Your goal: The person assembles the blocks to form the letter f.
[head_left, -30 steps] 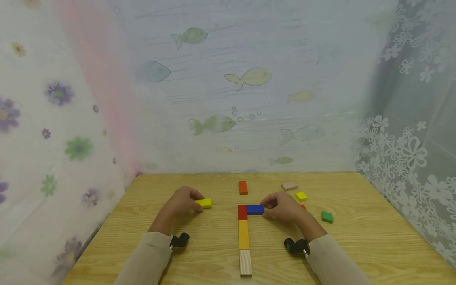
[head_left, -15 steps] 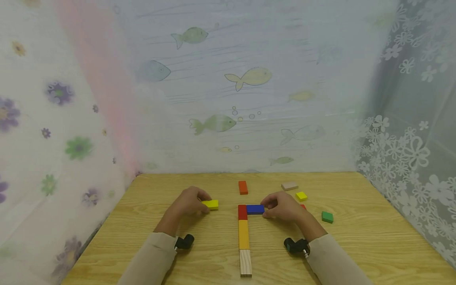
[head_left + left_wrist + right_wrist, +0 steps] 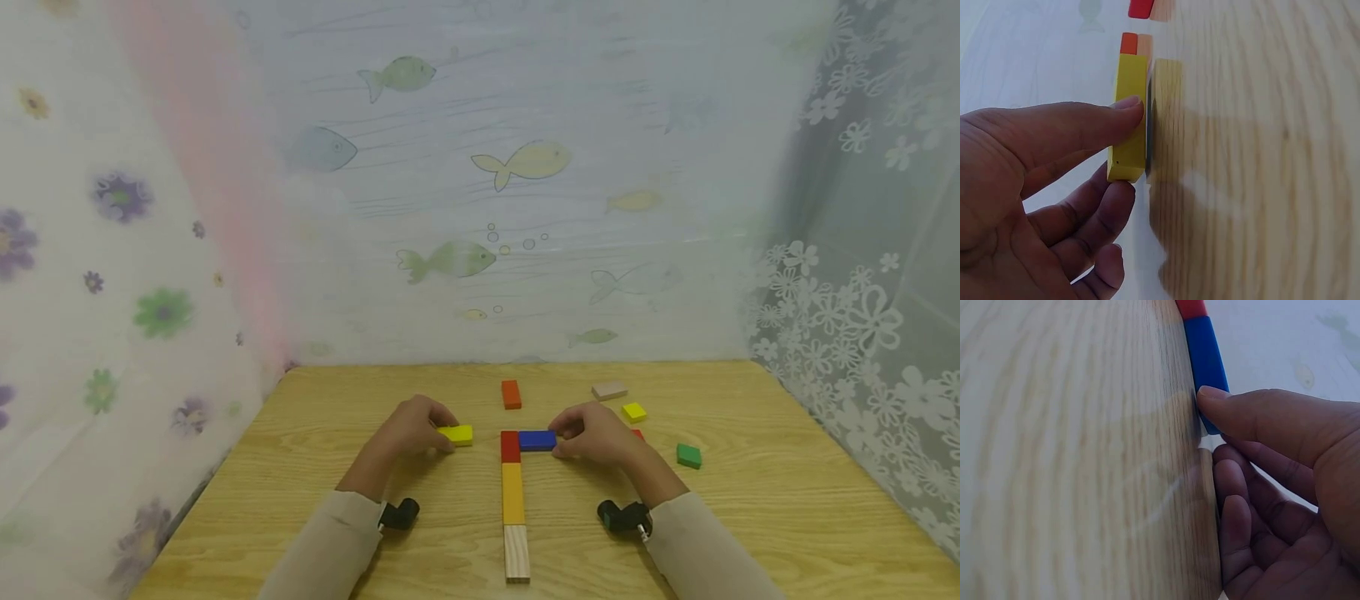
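Observation:
My left hand (image 3: pixel 414 429) pinches a yellow block (image 3: pixel 1130 119) between thumb and fingers, just left of the block row. In the left wrist view the yellow block is slightly above the tabletop. With thumb and fingers, my right hand (image 3: pixel 596 435) pinches the right end of a blue block (image 3: pixel 537 441) lying on the table. The blue block's left end meets a dark red block (image 3: pixel 510 447). From there an orange-yellow block (image 3: pixel 512 493) and a plain wood block (image 3: pixel 517 553) continue end to end toward me. A gap separates the yellow block from the red one.
On the wooden table (image 3: pixel 300 467) lie an orange-red block (image 3: pixel 511 395), a plain block (image 3: pixel 610 391), a small yellow block (image 3: pixel 633 412) and a green block (image 3: pixel 688 456). A red block (image 3: pixel 638 435) is mostly hidden behind my right hand. A patterned curtain (image 3: pixel 450 208) borders the far edge.
The left hand has moved right and slightly nearer with the yellow block, narrowing the gap to the red block. The right hand and the blue block have stayed put.

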Tool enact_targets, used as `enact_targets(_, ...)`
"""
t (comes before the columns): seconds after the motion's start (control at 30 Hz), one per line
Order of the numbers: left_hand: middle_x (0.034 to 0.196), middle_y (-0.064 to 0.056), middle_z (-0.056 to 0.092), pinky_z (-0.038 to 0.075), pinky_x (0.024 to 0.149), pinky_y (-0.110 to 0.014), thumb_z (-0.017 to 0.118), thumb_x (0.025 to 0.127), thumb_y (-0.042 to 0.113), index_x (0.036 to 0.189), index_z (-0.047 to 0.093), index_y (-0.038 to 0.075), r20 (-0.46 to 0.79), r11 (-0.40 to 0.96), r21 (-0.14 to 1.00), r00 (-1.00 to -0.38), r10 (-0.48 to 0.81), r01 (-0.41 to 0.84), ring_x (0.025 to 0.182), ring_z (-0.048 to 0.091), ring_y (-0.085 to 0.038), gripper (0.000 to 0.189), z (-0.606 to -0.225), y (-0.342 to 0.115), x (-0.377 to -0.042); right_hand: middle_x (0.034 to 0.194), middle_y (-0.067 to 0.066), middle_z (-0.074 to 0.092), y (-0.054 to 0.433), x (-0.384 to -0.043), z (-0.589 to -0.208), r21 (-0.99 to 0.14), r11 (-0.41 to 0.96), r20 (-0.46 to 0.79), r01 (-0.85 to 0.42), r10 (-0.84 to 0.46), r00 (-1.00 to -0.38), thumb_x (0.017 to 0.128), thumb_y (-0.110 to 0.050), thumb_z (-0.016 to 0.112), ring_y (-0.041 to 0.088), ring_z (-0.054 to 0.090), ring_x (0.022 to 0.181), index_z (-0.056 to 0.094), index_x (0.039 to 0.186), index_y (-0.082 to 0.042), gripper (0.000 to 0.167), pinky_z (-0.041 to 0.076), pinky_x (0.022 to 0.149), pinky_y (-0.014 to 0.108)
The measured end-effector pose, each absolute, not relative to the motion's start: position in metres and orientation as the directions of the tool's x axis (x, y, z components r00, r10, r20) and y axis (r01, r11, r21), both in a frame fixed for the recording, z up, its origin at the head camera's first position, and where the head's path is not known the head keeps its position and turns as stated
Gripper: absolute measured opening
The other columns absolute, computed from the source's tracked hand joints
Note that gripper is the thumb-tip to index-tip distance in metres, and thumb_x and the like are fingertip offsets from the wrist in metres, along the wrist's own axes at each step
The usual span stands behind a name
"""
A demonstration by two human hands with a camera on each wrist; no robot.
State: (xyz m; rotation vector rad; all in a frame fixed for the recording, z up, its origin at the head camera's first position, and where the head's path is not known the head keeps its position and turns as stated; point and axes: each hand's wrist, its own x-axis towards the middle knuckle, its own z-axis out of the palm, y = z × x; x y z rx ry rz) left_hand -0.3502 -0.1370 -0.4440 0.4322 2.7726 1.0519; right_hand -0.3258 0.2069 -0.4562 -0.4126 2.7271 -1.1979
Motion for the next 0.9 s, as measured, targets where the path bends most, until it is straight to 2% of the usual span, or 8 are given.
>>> enact_targets(0.9, 0.104, -0.001, 0.072, 0.056, 0.089, -0.041, 0.092, 0.077, 0.012, 0.104, 0.081, 0.014, -0.049, 0.708, 0.664, -0.931, 0.363, 0.241, 0.095, 0.062, -0.018, 0.030, -0.442, -0.110, -0.347, 0.102, -0.002, 0.072, 0.208, -0.327, -0.458, -0.737, 0.645, -0.007, -0.200, -0.304, -0.953, 0.081, -0.018, 0.090, 0.015, 0.063, 0.093, 0.079, 0.109, -0.014, 0.030, 0.055, 0.082, 0.034)
